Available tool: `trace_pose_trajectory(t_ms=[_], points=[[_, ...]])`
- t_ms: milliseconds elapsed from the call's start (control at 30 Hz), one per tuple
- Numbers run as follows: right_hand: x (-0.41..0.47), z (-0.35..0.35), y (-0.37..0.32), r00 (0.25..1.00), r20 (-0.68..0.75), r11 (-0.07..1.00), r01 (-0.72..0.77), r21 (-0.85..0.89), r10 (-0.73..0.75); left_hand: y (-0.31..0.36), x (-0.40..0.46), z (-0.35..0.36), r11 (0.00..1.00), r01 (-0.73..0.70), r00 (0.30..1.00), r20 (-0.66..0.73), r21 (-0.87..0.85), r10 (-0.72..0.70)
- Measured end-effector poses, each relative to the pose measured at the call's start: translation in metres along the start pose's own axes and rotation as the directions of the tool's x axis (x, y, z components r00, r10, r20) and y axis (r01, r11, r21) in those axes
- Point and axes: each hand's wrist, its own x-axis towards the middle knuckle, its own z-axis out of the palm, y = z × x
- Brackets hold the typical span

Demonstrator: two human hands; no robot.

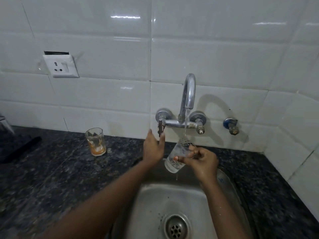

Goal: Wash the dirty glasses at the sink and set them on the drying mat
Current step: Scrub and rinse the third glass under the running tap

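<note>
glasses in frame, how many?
2. One clear glass is held by the right hand under the tap's stream over the sink. One dirty glass with orange residue stands on the counter left of the tap. Others may sit out of view.

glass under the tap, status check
Right hand grips glass under running tap. Left hand open at tap handle. Dirty glass waits on counter.

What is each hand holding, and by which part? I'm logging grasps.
The right hand grips the clear glass around its middle, tilted under the tap. The left hand holds nothing, fingers straight by the tap lever.
</note>
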Motion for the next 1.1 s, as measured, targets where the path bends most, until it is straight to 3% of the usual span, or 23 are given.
trace_pose_trajectory(t_ms=[33,100,133,167,233,267,367,433,500,600,667,767,833,867,900,933,967,1033,1100], points=[[-0.005,-0.002,0.001,0.999,0.029,0.993,-0.034,0.112,0.031,-0.011,-0.018,0.002,0.967,0.144,0.978,0.181,-0.212,-0.106],[-0.016,-0.005,0.006,0.981,0.156,0.918,-0.164,0.36,0.114,-0.025,-0.05,-0.003,0.7,0.509,0.805,0.564,-0.501,-0.182],[-0.02,-0.005,0.009,0.952,0.255,0.807,-0.281,0.519,0.168,-0.03,-0.055,-0.006,0.628,0.538,0.795,0.586,-0.562,-0.157],[-0.023,-0.004,0.015,0.905,0.354,0.618,-0.421,0.664,0.236,-0.034,-0.059,-0.008,0.631,0.494,0.828,0.545,-0.599,-0.131],[-0.028,0.001,0.028,0.8,0.488,0.216,-0.576,0.788,0.349,-0.036,-0.063,-0.013,0.827,0.27,0.934,0.342,-0.493,-0.101],[-0.033,0.008,0.034,0.745,0.533,0.145,-0.626,0.766,0.4,-0.036,-0.066,-0.015,0.906,0.164,0.963,0.263,-0.39,-0.061],[-0.05,0.04,0.06,0.615,0.503,0.281,-0.758,0.588,0.607,-0.038,-0.076,-0.023,0.991,-0.05,0.984,0.166,-0.121,0.07],[-0.056,0.05,0.072,0.546,0.528,0.219,-0.801,0.558,0.651,-0.045,-0.078,-0.031,0.996,-0.076,0.992,0.101,-0.042,0.08],[-0.055,0.049,0.073,0.532,0.586,0.174,-0.813,0.556,0.612,-0.055,-0.077,-0.043,0.997,0.016,0.999,0.029,-0.082,-0.013],[-0.044,0.043,0.065,0.542,0.63,0.105,-0.798,0.594,0.556,-0.078,-0.076,-0.053,0.921,0.262,0.962,0.004,-0.287,-0.272],[-0.035,0.041,0.047,0.573,0.634,0.199,-0.803,0.562,0.519,-0.092,-0.08,-0.05,0.818,0.406,0.906,0.058,-0.409,-0.42],[-0.032,0.046,0.008,0.603,0.687,0.597,-0.744,0.301,0.405,-0.1,-0.09,-0.033,0.612,0.528,0.838,0.244,-0.588,-0.489],[-0.034,0.049,-0.009,0.679,0.645,0.897,-0.442,-0.022,0.351,-0.096,-0.097,-0.022,0.476,0.598,0.792,0.385,-0.645,-0.474],[-0.033,0.048,-0.013,0.764,0.571,0.953,-0.221,-0.207,0.301,-0.093,-0.099,-0.017,0.422,0.618,0.776,0.428,-0.664,-0.463],[-0.031,0.044,-0.013,0.854,0.473,0.926,-0.027,-0.376,0.217,-0.09,-0.1,-0.013,0.382,0.629,0.765,0.452,-0.677,-0.459],[-0.031,0.039,-0.012,0.917,0.377,0.874,0.07,-0.48,0.133,-0.088,-0.101,-0.009,0.37,0.632,0.76,0.451,-0.681,-0.468],[-0.032,0.034,-0.009,0.936,0.337,0.857,0.091,-0.507,0.1,-0.085,-0.102,-0.007,0.372,0.636,0.754,0.444,-0.675,-0.484],[-0.04,0.026,0.003,0.902,0.415,0.944,0.024,-0.33,0.123,-0.081,-0.1,-0.004,0.425,0.636,0.76,0.428,-0.644,-0.488],[-0.049,0.024,0.012,0.884,0.455,0.994,-0.075,-0.084,0.105,-0.077,-0.101,-0.003,0.595,0.55,0.832,0.32,-0.586,-0.453]])
